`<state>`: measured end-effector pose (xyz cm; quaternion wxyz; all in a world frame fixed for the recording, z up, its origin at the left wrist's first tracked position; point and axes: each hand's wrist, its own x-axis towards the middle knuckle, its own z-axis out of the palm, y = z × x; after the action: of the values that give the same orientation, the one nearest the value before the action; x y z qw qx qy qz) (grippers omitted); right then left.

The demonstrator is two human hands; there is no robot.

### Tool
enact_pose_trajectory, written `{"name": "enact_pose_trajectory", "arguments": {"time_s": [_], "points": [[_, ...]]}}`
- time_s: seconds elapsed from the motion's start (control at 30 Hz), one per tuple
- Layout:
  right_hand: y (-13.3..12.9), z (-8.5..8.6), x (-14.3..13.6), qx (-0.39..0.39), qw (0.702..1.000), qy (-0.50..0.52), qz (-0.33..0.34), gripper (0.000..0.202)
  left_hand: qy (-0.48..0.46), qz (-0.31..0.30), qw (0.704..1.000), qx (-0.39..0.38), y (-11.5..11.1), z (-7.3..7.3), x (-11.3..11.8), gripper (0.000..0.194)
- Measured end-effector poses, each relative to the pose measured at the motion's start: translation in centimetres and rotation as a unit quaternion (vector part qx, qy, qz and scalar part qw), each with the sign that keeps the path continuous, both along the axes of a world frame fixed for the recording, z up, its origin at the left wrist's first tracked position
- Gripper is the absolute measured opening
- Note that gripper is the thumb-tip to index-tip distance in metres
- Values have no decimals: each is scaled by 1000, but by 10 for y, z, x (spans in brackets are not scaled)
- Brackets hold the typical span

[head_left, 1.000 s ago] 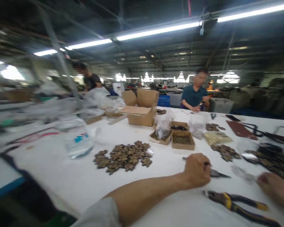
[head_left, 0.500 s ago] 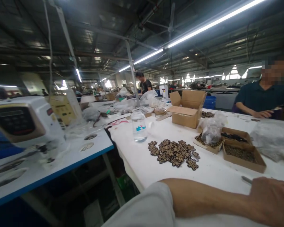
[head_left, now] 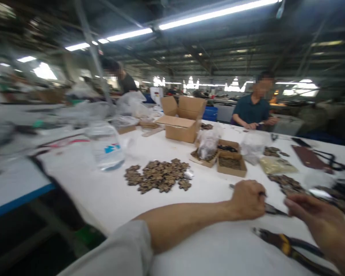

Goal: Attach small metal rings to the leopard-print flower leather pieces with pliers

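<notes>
Dark grey, the pointed tool [head_left: 273, 209] showed on both sides of the left hand [head_left: 248, 200], just above the white tabletop [head_left: 212, 241]. What worried me, watching remotely, was its tip: it ended just beside the fingertips of the right hand [head_left: 319, 215], so a small slip of either hand could have pricked a finger. The pliers [head_left: 284, 242] lay partly behind the right wrist, where a careless drop of the forearm might have knocked them. As for looks, the tool tapered to a fine point, with a thin rod-like end opposite; blur hid the rest. The left fingers curled in close, though I couldn't tell whether they gripped it. The right ones bunched narrowly, around what, if anything, I couldn't tell.
</notes>
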<state>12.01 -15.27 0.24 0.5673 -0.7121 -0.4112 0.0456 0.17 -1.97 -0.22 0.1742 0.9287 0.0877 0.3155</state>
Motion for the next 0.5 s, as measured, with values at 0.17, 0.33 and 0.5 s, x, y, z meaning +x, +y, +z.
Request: {"name": "enact_pose_trajectory", "arguments": {"time_s": [0.17,0.33,0.5], "points": [[-19,10,17,13,994,106,31,33,-46,-27,997,-52,13,8,8,13],[-10,2,13,30,993,106,48,31,-48,-29,994,-91,7,13,7,13],[-12,-7,17,20,995,78,51,32,-50,-53,992,-101,4,18,7,15]]}}
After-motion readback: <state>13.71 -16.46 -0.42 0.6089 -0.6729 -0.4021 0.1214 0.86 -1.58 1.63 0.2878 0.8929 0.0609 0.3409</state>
